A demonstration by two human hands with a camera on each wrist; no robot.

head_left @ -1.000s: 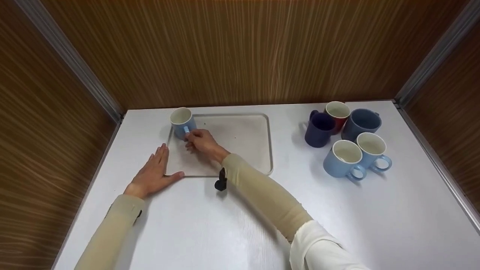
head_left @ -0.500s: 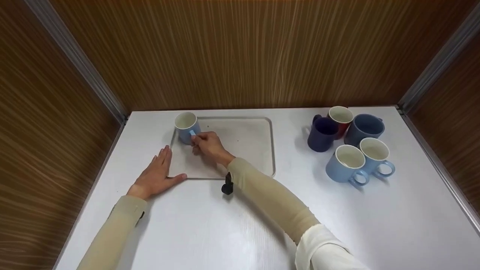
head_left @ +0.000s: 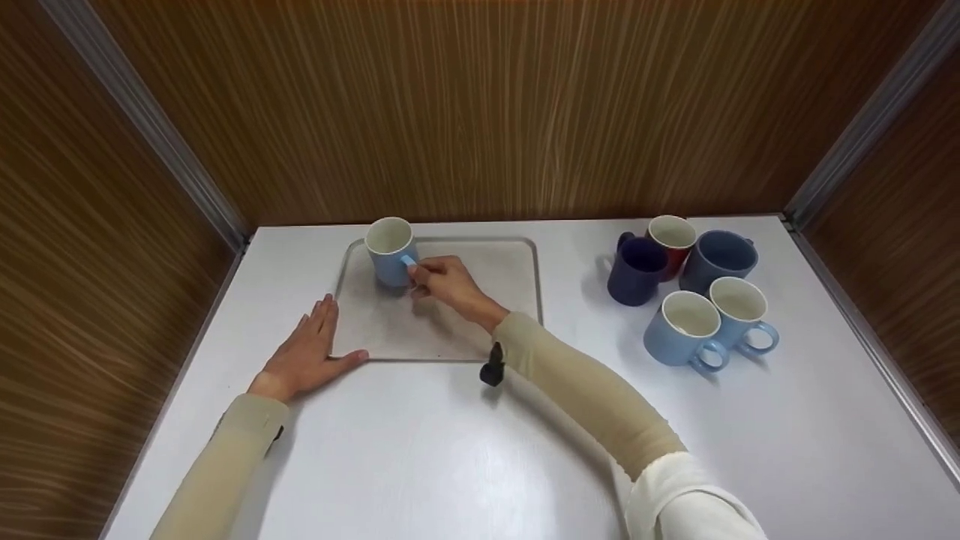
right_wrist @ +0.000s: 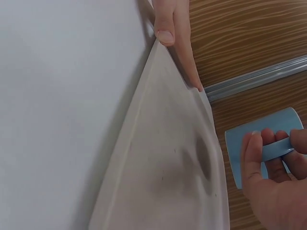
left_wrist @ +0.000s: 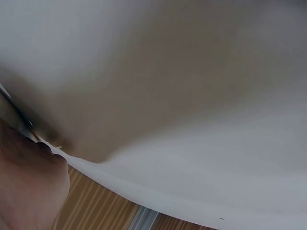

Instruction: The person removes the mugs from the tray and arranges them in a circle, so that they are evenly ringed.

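A light blue mug (head_left: 390, 266) with a pale inside stands upright over the left back part of a light grey tray (head_left: 487, 281). My right hand (head_left: 454, 289) pinches its handle between thumb and fingers. In the right wrist view the mug (right_wrist: 266, 125) is held above the tray (right_wrist: 148, 187), with a shadow below on its surface. My left hand (head_left: 304, 354) has straight fingers along the tray's left edge and its thumb along the front edge, at the near left corner. Only the side of this left hand (left_wrist: 31, 184) shows in the left wrist view.
At the right stand a dark purple mug (head_left: 634, 281), a red mug (head_left: 673, 253), a grey-blue mug (head_left: 718, 259) and two light blue mugs, one nearer (head_left: 679, 334) and one beside it (head_left: 739, 307). Wood-patterned walls (head_left: 480, 112) enclose the white table (head_left: 420, 450).
My right hand has carried the light blue mug from the tray's left edge to the right, further over the tray. The left hand stays at the tray's corner.
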